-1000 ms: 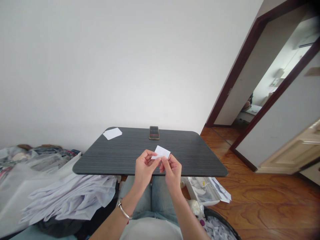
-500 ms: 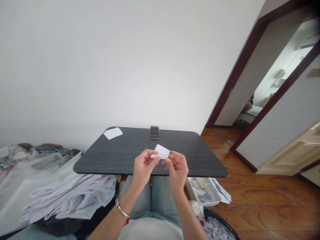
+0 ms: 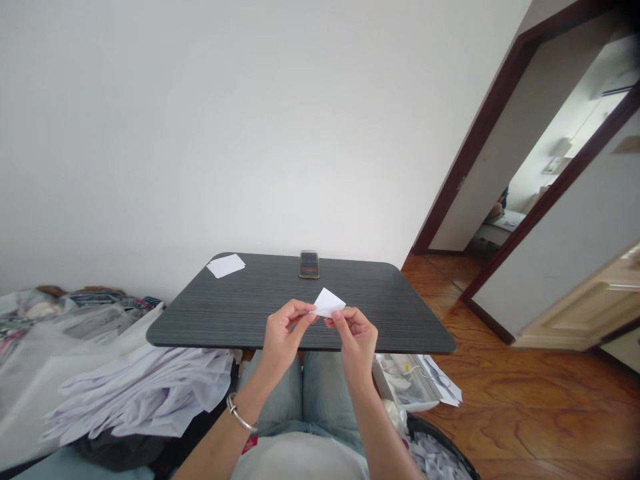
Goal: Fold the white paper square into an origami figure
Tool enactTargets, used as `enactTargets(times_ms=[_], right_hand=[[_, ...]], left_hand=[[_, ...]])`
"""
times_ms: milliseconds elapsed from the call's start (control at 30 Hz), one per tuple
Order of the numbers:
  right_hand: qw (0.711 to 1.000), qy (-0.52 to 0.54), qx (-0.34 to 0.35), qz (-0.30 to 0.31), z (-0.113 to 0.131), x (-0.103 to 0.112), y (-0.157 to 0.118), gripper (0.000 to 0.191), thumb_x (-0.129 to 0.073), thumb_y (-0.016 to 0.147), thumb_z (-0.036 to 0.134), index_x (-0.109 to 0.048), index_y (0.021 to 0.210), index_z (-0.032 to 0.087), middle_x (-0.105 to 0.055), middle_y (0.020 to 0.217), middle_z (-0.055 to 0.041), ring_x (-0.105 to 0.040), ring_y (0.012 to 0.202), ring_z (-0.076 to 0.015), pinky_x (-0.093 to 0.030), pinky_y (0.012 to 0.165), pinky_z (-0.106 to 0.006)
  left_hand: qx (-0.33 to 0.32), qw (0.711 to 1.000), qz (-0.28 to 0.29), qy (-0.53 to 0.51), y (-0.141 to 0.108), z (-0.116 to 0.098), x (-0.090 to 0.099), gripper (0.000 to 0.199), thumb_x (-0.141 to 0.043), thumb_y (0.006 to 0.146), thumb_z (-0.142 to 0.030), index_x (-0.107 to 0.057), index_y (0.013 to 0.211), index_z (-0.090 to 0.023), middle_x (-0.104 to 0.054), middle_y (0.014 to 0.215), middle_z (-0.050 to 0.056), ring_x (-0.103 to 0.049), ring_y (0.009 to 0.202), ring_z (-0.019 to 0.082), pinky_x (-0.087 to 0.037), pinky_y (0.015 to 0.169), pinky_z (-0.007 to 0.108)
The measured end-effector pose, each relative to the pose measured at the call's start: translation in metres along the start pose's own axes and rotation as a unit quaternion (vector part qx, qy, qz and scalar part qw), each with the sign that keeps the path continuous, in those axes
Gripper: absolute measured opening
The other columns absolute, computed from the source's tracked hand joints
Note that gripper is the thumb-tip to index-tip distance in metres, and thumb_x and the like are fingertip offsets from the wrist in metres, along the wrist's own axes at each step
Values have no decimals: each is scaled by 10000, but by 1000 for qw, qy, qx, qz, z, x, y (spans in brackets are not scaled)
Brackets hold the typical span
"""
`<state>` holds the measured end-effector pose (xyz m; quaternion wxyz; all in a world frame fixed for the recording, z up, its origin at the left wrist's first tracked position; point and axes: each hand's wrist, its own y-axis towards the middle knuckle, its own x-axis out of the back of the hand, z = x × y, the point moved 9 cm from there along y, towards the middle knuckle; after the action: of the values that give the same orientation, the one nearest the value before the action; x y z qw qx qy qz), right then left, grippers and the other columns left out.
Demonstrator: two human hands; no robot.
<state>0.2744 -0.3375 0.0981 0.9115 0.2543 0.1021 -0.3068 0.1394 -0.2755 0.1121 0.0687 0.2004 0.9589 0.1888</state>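
Observation:
A small white piece of paper is held above the near part of the dark table, with a fold along its lower edge. My left hand pinches its left corner between thumb and fingers. On the other side, my right hand grips the lower right edge, thumb on the near face and the fingers curled behind. Some of the paper is covered by my fingertips.
White sheets lie at the table's far left corner. A phone stands propped near the back edge. Folded white cloth is piled at left. At right are a white box and a black-rimmed container of paper scraps.
The paper has turned and its lower edge now shows a folded strip. My right thumb has moved up onto that edge. Both hands stay in nearly the same place.

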Motion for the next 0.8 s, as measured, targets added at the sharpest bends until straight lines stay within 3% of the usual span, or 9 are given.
enactTargets(times_ms=[333,800], right_hand=[[1000,9,11,-19,0,1,-1,164,-649,721,261,-563,632,153,-553,531,29,-559,494,-109,-456,504,-222],[999,-33,7,-33,-3,4,-2,192,-648,716,297,-553,626,157,-539,518,31,-571,489,-125,-459,503,-237]], left_hand=[[-1,999,4,-36,-3,-1,-4,124,-590,764,-254,-599,789,-133,-685,763,48,-652,723,154,-498,705,245],[51,994,-39,-83,-2,2,-2,158,-628,721,-255,-557,793,-134,-684,680,31,-665,658,157,-509,687,259]])
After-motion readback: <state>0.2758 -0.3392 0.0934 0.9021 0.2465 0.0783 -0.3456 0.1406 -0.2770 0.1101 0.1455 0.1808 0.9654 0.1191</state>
